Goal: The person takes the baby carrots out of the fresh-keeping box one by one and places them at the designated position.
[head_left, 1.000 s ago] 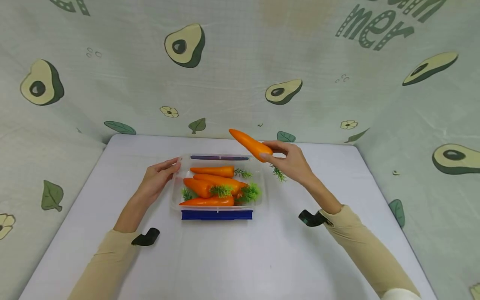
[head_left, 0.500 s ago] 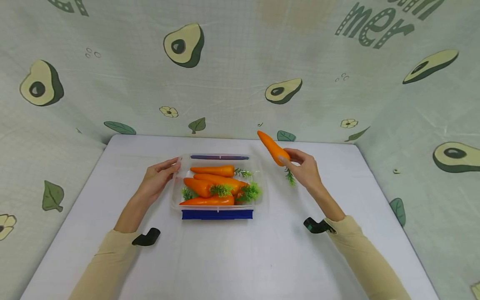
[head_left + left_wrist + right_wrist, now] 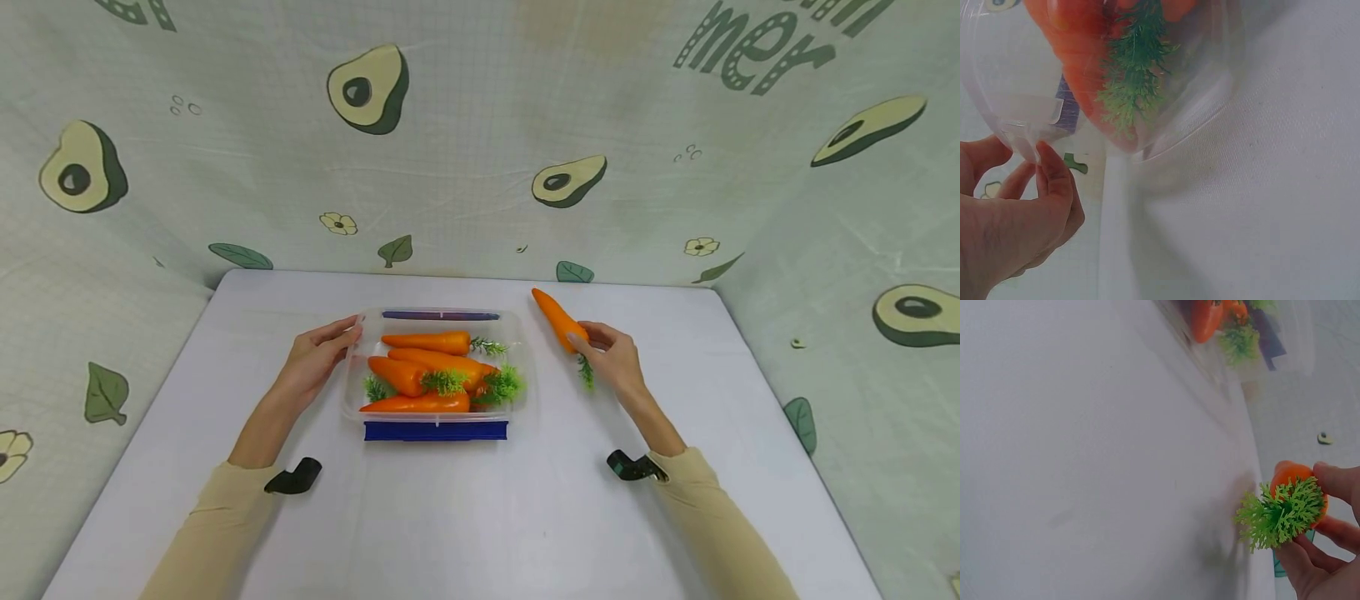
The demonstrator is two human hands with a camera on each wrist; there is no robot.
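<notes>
Right grip: I am holding one carrot, thumb and fingers closing around its thick end.
Carrot: it is lying slantwise in that hold, tip pointing toward the back of the bench, to the right of the clear box and apart from it; whether it is touching the bench I am not able to tell.
Green top: it is sticking out past the fingers, loose and feathery.
Left grip: I am pinching the box's left end, narrow, between thumb and fingertips.
Clear box: it is sitting on the bench, a front blue clasp running along its near side.
Boxed carrots: they are resting inside, some overlapping, greenery spreading among them.
Slip risk: I am gripping only the thick end of something looking smooth, so a slackening pinch could be letting the tip swing down.
Roll risk: being rounded, the carrot might be rolling toward the back edge if I am releasing it abruptly.
Snag risk: the fronds could be catching my fingers and twisting it.
Box risk: pulling too hard on the left could be dragging or tipping the box, sending its load sliding.
</notes>
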